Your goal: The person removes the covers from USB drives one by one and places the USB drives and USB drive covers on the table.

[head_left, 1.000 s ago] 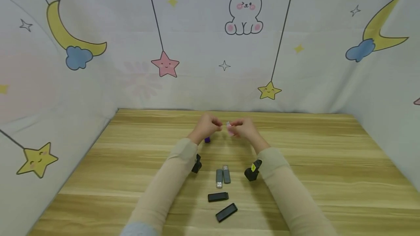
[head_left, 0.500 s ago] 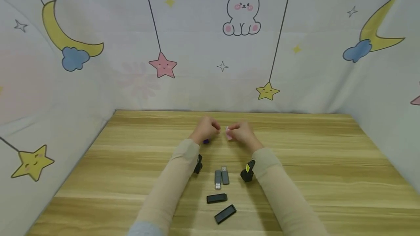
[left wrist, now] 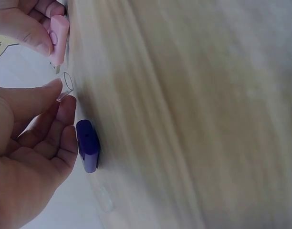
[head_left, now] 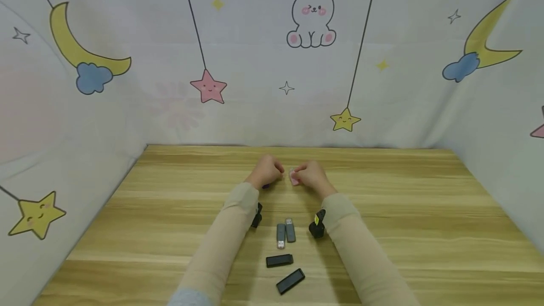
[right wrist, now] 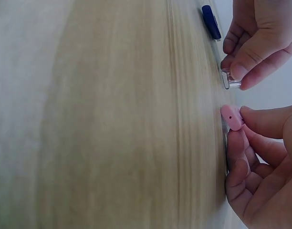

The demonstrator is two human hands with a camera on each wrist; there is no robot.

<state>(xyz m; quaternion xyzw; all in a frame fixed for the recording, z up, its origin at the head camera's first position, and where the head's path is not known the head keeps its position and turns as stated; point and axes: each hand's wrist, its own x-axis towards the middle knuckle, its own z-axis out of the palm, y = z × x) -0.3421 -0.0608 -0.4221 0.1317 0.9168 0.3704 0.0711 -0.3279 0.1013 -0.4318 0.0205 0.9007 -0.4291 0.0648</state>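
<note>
My left hand (head_left: 267, 171) pinches a small clear plastic cap (left wrist: 66, 87) between thumb and fingertips. My right hand (head_left: 314, 175) holds a pink USB flash drive (head_left: 294, 177) just above or on the table; I cannot tell which. In the left wrist view, the drive's metal end points toward the cap, with a small gap between them. A purple USB flash drive (left wrist: 88, 145) lies on the table beside my left hand, mostly hidden in the head view. Near it lies another clear cap (left wrist: 105, 198).
Two grey USB flash drives (head_left: 281, 235) lie side by side between my forearms. Closer to me are two black USB flash drives (head_left: 279, 260). Black cameras (head_left: 317, 225) sit on both wrists. A printed cloth (head_left: 255, 117) hangs behind the wooden table (head_left: 403, 230).
Both hands have come down slightly and a little toward me, the right one carrying the pink USB flash drive. The view has shifted slightly. The grey and black drives stay put.
</note>
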